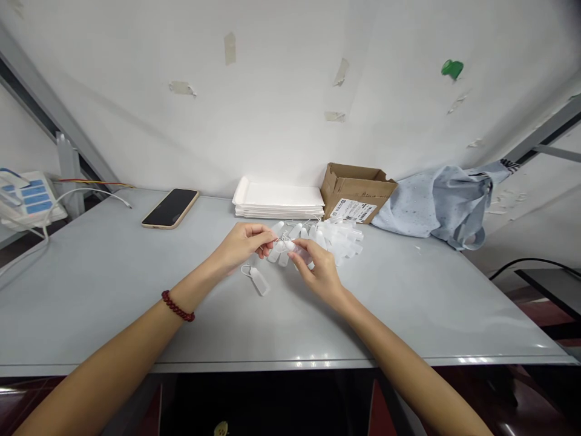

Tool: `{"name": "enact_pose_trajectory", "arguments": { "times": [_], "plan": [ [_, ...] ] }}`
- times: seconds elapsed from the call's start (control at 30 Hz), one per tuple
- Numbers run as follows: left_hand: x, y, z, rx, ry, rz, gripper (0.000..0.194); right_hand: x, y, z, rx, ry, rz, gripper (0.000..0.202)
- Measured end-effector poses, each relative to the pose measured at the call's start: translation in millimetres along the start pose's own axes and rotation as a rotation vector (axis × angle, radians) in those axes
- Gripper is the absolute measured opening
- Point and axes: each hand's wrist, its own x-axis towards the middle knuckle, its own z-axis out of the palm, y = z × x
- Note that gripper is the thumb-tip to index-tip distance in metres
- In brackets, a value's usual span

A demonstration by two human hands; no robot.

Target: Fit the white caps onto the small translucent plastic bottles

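My left hand (247, 243) pinches a thin white string over the middle of the grey table (209, 327). Close beside it on the right, my right hand (318, 269) holds a small white tag (290, 245) by its top between thumb and fingers. Part of that tag is hidden by the fingers. Several more translucent white tags with loops lie in a pile (342, 239) behind and to the right of my right hand. One separate white tag (260, 281) with a string loop lies just below my left hand.
Behind the hands are a stack of white padded envelopes (281, 200) and an open cardboard box (356, 194). A black-screened phone (171, 208) lies at the back left. Light blue cloth (431, 203) rests at the back right. A white cable (86, 190) crosses the left corner.
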Motion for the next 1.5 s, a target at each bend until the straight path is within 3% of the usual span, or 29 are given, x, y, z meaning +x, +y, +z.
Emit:
{"name": "enact_pose_trajectory", "arguments": {
  "times": [1.1, 1.5],
  "plan": [
    [-0.8, -1.7, 1.2, 0.207, 0.010, 0.036, 0.019, -0.8, 3.4, -1.6, -0.036, -0.009, -0.046, 0.019],
    [0.3, -5.9, 4.2, 0.176, -0.008, 0.033, 0.018, -2.7, 4.8, 1.3, -0.036, 0.000, -0.049, 0.016]
  ]
}}
